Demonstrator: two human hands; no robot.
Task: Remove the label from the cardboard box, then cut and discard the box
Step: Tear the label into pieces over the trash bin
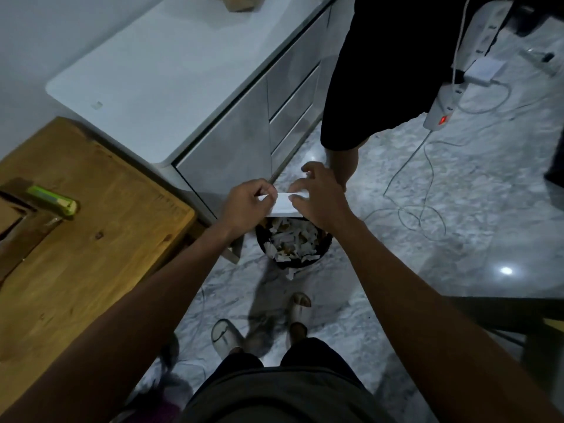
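I hold a white label sheet (282, 203) between both hands, right above a dark round waste bin (317, 257) on the floor. My left hand (247, 206) pinches the sheet's left end. My right hand (317, 196) grips its right end, with some fingers lifted. The bin is full of several torn white and brown scraps (291, 239). A corner of the cardboard box (9, 213) shows at the far left on the wooden table (100, 239). A green utility knife (52, 199) lies on the table beside it.
A white cabinet with drawers (189, 71) stands behind the bin. Another person in black shorts (381, 71) stands just past my hands. A white power strip (442, 111) and loose cables (421, 215) lie on the marble floor to the right. Slippers (225, 335) sit near my feet.
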